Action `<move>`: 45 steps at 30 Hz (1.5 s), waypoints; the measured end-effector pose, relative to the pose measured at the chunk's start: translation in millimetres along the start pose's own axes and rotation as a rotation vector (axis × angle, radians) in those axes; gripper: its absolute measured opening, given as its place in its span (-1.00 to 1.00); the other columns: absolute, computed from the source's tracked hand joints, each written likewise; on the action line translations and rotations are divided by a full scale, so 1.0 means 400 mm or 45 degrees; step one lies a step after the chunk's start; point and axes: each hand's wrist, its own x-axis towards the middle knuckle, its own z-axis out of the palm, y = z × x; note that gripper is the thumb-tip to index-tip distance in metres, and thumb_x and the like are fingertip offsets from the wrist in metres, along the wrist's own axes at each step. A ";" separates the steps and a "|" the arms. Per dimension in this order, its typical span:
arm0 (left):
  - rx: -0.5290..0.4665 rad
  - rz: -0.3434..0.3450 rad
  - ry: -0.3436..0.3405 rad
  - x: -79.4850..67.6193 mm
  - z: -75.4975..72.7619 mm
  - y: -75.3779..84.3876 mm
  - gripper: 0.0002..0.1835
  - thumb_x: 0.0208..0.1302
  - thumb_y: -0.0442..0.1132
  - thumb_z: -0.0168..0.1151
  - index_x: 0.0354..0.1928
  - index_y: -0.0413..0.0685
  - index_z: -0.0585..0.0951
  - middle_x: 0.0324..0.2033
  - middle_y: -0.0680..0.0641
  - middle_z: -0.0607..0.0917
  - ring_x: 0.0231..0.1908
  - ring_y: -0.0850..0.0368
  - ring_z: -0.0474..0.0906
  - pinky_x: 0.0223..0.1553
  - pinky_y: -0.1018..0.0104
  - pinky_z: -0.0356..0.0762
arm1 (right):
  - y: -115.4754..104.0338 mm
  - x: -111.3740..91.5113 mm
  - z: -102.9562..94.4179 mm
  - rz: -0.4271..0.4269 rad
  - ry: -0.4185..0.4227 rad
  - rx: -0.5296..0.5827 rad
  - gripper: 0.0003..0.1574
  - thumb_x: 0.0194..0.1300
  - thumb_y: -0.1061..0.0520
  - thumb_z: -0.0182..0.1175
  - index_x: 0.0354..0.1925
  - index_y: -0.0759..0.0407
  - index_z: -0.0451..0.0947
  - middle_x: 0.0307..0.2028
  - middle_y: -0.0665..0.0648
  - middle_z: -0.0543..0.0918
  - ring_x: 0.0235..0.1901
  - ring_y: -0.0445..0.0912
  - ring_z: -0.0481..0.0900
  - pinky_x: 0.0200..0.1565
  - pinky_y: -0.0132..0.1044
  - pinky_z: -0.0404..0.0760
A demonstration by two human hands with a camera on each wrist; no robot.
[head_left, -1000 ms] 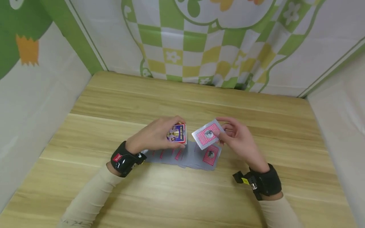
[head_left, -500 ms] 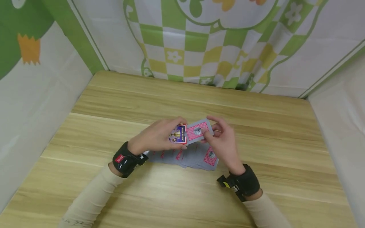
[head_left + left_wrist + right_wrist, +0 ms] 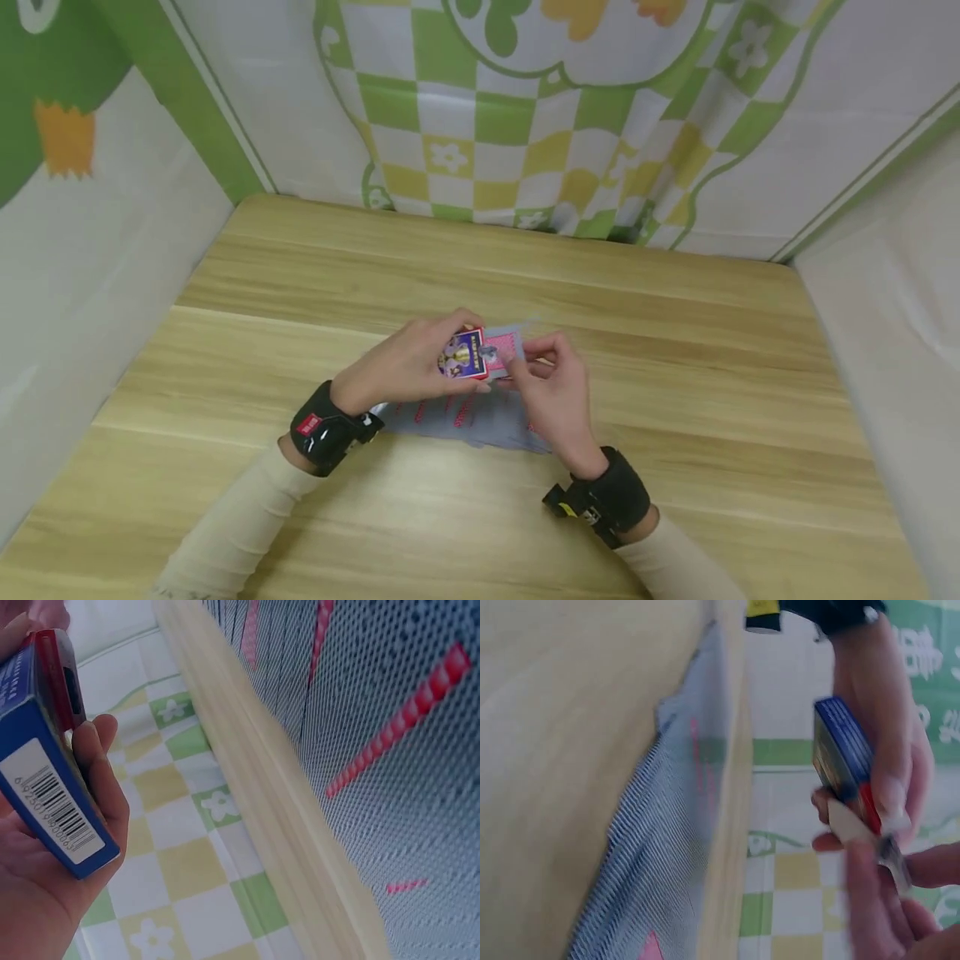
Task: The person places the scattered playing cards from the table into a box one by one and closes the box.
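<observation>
Now the left hand [image 3: 405,357] grips the box [image 3: 463,356] and the right hand [image 3: 557,396] pinches 1 or more cards [image 3: 498,342] at its end, less of them showing than 0.5 s ago, so insertion seems advanced, above spread cards [image 3: 487,417] on the table [image 3: 465,525].

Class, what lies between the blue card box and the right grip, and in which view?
In the head view, a red-patterned playing card spans from the blue card box to the right grip. Whether more lie beneath cannot be told.
</observation>
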 end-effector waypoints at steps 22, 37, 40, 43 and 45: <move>0.041 -0.021 -0.032 0.008 -0.011 0.003 -0.24 -0.10 0.30 0.36 0.11 0.11 0.38 -0.34 0.15 0.55 -0.46 0.32 0.45 -0.51 0.37 0.51 | 0.067 0.014 -0.216 0.027 -0.530 -1.062 -0.20 -0.22 -0.09 0.55 -0.06 0.32 0.54 -0.21 0.24 0.48 -0.29 0.04 0.38 -0.30 -0.11 0.45; 0.040 -0.022 -0.047 0.002 -0.007 0.004 -0.27 -0.11 0.27 0.38 0.06 0.06 0.41 -0.34 0.15 0.55 -0.42 0.33 0.45 -0.47 0.38 0.51 | 0.081 0.007 -0.252 0.110 -0.622 -0.864 -0.66 0.06 0.17 0.41 -0.36 0.20 0.40 -0.31 0.21 0.44 -0.26 0.08 0.35 -0.35 -0.14 0.43; 0.035 -0.036 -0.068 0.000 -0.005 0.004 -0.28 -0.10 0.28 0.37 0.06 0.10 0.40 -0.33 0.15 0.55 -0.41 0.34 0.46 -0.46 0.39 0.52 | 0.068 0.014 -0.264 0.205 -0.696 -0.529 -0.80 0.27 0.24 0.22 -0.30 0.22 0.35 -0.46 0.20 0.51 -0.48 0.04 0.50 -0.50 -0.23 0.50; 0.030 -0.049 -0.082 -0.002 -0.003 0.004 -0.27 -0.10 0.29 0.37 0.08 0.12 0.38 -0.33 0.17 0.54 -0.41 0.36 0.45 -0.46 0.41 0.53 | 0.046 0.022 -0.265 0.328 -0.615 -0.200 -0.82 0.36 0.24 0.12 -0.18 0.29 0.31 -0.41 0.29 0.55 -0.51 0.10 0.58 -0.50 -0.18 0.62; 0.020 -0.050 -0.081 -0.002 -0.002 0.005 -0.26 -0.10 0.29 0.37 0.08 0.11 0.39 -0.33 0.19 0.55 -0.42 0.37 0.46 -0.47 0.42 0.53 | 0.029 0.027 -0.259 0.341 -0.509 -0.072 -0.73 0.36 0.22 0.12 -0.06 0.30 0.30 -0.36 0.35 0.54 -0.51 0.14 0.59 -0.46 -0.14 0.66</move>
